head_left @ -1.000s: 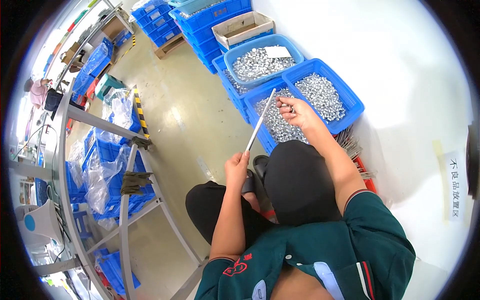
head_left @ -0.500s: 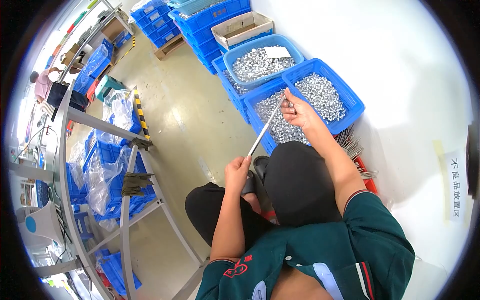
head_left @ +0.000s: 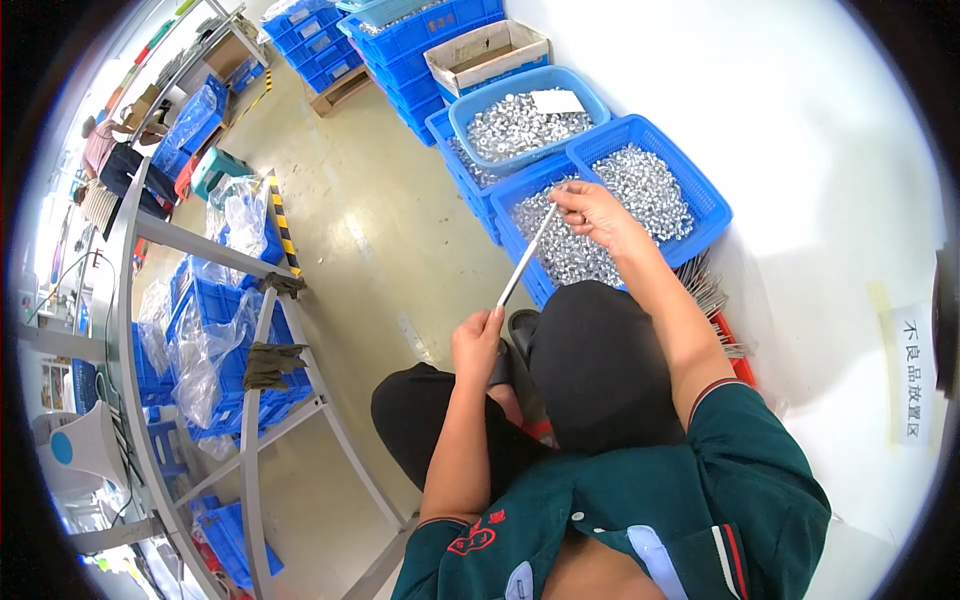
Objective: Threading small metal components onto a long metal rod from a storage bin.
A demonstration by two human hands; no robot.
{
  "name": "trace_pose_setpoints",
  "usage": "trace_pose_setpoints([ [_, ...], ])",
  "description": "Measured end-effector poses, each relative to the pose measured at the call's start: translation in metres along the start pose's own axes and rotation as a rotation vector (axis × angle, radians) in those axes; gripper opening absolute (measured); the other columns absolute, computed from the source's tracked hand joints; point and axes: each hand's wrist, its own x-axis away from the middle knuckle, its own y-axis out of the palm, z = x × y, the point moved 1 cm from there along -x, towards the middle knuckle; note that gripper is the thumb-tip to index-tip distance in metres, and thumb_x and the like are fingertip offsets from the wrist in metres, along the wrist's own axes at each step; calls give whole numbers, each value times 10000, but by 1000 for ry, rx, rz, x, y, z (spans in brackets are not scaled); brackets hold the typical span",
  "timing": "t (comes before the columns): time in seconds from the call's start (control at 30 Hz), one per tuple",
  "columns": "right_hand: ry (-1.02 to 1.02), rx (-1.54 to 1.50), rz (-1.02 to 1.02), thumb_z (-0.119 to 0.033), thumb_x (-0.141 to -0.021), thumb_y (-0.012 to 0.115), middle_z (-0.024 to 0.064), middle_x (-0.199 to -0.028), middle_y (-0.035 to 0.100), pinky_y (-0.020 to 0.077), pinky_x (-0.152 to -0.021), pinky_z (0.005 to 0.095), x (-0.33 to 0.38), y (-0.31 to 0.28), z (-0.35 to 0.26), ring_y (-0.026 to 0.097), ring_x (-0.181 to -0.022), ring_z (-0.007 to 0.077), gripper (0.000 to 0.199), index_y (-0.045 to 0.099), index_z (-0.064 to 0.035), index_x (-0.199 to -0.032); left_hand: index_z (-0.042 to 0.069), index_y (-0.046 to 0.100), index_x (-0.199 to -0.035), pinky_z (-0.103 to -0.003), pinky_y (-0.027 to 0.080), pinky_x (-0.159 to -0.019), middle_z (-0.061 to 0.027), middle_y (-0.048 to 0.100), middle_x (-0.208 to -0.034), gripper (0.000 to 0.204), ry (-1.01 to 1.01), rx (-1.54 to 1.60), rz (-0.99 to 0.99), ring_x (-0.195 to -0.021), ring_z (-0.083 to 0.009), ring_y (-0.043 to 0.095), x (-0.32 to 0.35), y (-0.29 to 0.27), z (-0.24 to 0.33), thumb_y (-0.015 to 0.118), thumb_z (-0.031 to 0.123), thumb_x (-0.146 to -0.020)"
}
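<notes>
Two bare hands share one thin metal rod [head_left: 527,257] in the head view, as I see it while standing near. The left hand [head_left: 478,340] is closed around the lower end, so that end is hidden. From this hand the rod rises toward one o'clock, to the right hand [head_left: 590,212], which has thumb and finger pinched together at the upper tip. Whether a small metal piece is also between these fingertips, I cannot tell.

Behind the right hand is a blue basket [head_left: 497,218] with small metal parts [head_left: 580,262]; the wrist and the dark knee [head_left: 597,350] cover part of it. At two o'clock from this hand stands a smaller blue basket [head_left: 712,212], and at eleven o'clock a light-blue tub [head_left: 470,150]. At four o'clock, a bundle of rods [head_left: 703,288] is partly covered by the forearm.

The white wall [head_left: 800,200] limits the room at three o'clock. Bare floor [head_left: 370,210] opens from the left hand toward eleven o'clock, as far as the metal frame [head_left: 250,450] at nine.
</notes>
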Motion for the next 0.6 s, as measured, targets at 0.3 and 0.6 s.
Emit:
trace_pose_setpoints([
  [0.3, 300, -240, -69, -179, -855, 548, 57, -759, 509, 292, -366, 153, 0, -2, 30, 410, -525, 60, 218, 559, 23, -936, 33, 517, -636, -227, 283, -452, 34, 426, -552, 367, -107, 268, -56, -503, -52, 360, -19, 15, -24, 553, 333, -845],
  [0.6, 279, -670, -26, -141, -879, 505, 42, -765, 488, 273, -341, 142, -14, -20, 33, 369, -500, 38, 147, 489, -3, -928, 35, 526, -647, -227, 280, -438, 37, 425, -546, 351, -141, 291, -69, -481, -50, 358, -11, 9, -19, 569, 326, -838],
])
